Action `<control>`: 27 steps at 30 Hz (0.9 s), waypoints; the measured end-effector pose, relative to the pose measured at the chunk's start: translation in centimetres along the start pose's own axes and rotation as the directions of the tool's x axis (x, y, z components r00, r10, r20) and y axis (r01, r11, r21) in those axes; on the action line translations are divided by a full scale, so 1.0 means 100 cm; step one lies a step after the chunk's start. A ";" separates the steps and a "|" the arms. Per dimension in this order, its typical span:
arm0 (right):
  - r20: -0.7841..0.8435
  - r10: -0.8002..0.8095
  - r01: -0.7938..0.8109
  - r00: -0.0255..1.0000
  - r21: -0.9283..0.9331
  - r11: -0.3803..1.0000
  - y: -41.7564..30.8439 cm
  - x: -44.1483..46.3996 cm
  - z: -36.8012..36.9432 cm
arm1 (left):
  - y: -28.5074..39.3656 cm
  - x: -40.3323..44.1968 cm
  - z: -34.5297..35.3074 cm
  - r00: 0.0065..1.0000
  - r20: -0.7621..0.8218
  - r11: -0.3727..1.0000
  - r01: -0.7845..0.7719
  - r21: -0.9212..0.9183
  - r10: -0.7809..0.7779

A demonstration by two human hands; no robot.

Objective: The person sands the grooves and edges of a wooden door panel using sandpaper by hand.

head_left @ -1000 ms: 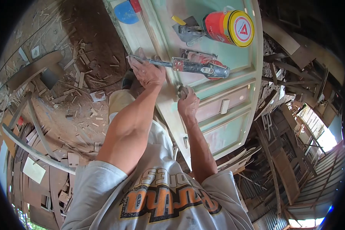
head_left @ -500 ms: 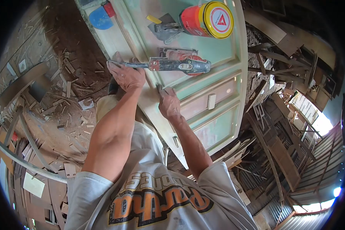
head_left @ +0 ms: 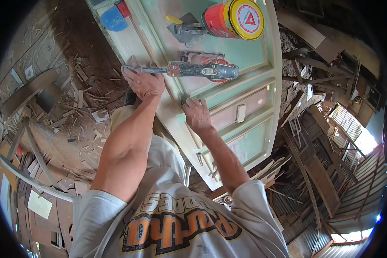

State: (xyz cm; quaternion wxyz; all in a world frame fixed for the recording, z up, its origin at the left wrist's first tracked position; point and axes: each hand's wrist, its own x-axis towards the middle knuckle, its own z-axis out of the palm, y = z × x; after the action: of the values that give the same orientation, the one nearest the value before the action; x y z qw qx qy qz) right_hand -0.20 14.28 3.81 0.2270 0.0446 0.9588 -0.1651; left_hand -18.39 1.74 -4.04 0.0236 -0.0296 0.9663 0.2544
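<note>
Long dusty tool point(head_left: 222, 71) over panelled board point(head_left: 250, 55), tapered end crossing left hand point(head_left: 147, 82) — main body toward 2–3 o'clock of that hand, 12 o'clock of right hand point(head_left: 198, 116). Long axis roughly 9-to-3; left hand nearer. Left grip: fingers part-spread around tapered end, clasp or mere overlap unclear. Right grip: fingers bent down on board — can't tell whether pinching anything. Pale wood, chalky green-pink patches, straight raised mouldings; tool scuffed red-black.

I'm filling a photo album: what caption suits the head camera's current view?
Left hand and right hand at a panelled door, beside a dusty power tool and lidded can.
</note>
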 end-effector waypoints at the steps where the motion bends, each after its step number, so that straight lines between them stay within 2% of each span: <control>1: -0.010 -0.078 0.077 0.997 -0.048 0.996 0.004 0.000 -0.002 | 0.000 0.001 0.000 1.000 -0.005 1.000 0.002 0.000 -0.002; 2: -0.009 -0.086 0.085 0.996 -0.048 0.995 0.005 0.002 -0.004 | 0.001 0.001 0.000 1.000 0.008 1.000 0.006 0.011 -0.006; 4: 0.080 -0.176 0.189 0.981 -0.204 0.960 0.005 0.005 -0.004 | -0.001 -0.001 -0.001 1.000 0.018 0.999 0.020 0.034 -0.020; 5: 0.082 -0.186 0.199 0.979 -0.198 0.960 0.003 0.005 -0.002 | 0.000 -0.002 -0.001 1.000 -0.011 0.999 0.003 0.038 -0.002; 7: -0.011 -0.010 0.010 1.000 0.004 1.000 0.000 0.005 0.002 | 0.002 -0.001 -0.002 1.000 -0.027 0.999 -0.002 0.044 0.003; 8: -0.013 -0.016 0.016 1.000 0.007 1.000 -0.001 0.009 0.002 | 0.003 0.002 -0.002 0.999 -0.033 0.999 -0.001 0.049 0.003; 10: 0.029 0.213 -0.215 0.977 0.140 0.966 -0.009 0.006 0.002 | 0.000 -0.001 -0.002 0.999 0.020 1.000 0.031 -0.005 -0.031; 11: 0.027 0.214 -0.216 0.976 0.144 0.966 -0.013 0.006 0.007 | 0.001 -0.001 -0.001 0.999 0.020 0.999 0.031 0.011 -0.031; 13: -0.101 0.467 -0.406 0.878 0.359 0.841 -0.024 0.010 0.027 | 0.002 0.001 -0.002 0.999 0.035 0.999 0.038 0.021 -0.039; 14: -0.100 0.465 -0.404 0.880 0.360 0.841 -0.035 0.014 0.035 | 0.002 0.000 -0.003 0.997 0.056 0.998 0.046 0.031 -0.048; 16: -0.247 0.621 -0.497 0.744 0.417 0.761 -0.052 0.017 0.048 | 0.001 -0.002 -0.002 0.997 0.058 0.998 0.051 0.028 -0.052; 17: -0.212 0.575 -0.465 0.790 0.405 0.787 -0.049 0.011 0.050 | 0.001 -0.001 -0.001 0.997 0.058 0.999 0.049 0.021 -0.050; 18: -0.210 0.580 -0.468 0.787 0.409 0.783 -0.044 0.007 0.044 | 0.001 -0.001 -0.001 0.997 0.061 0.999 0.044 0.023 -0.045; 20: -0.305 0.207 -0.163 0.930 0.166 0.973 -0.022 -0.003 0.027 | 0.003 -0.002 0.000 0.999 0.009 0.999 0.036 0.031 -0.036; 21: -0.180 0.070 -0.060 0.981 0.058 0.997 -0.006 -0.004 0.025 | 0.003 -0.002 -0.001 0.999 0.007 0.999 0.037 0.031 -0.037; 22: -0.180 0.067 -0.058 0.981 0.057 0.997 0.006 -0.006 0.023 | 0.004 -0.002 -0.003 0.999 0.019 0.999 0.042 0.022 -0.042; 23: -0.019 -0.072 0.070 0.997 -0.087 0.994 0.010 0.000 0.007 | 0.004 -0.001 -0.003 0.998 0.028 0.999 0.048 0.014 -0.048; 24: 0.164 -0.187 0.218 0.969 -0.204 0.954 0.011 0.003 -0.005 | 0.004 0.000 -0.002 0.998 0.026 0.998 0.053 0.017 -0.054; 26: 0.147 -0.213 0.244 0.966 -0.243 0.939 0.012 0.001 -0.008 | 0.001 -0.002 -0.001 0.999 0.016 0.999 0.032 0.044 -0.033; 27: 0.118 -0.185 0.208 0.976 -0.236 0.949 0.011 0.000 -0.006 | 0.001 -0.002 -0.001 0.999 0.016 0.998 0.038 0.050 -0.039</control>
State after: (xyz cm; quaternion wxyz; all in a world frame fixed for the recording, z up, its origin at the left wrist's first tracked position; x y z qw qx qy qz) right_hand -0.25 15.49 4.04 0.2581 -0.0875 0.9597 -0.0684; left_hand -18.19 1.74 -3.88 0.0376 -0.0455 0.9714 0.2299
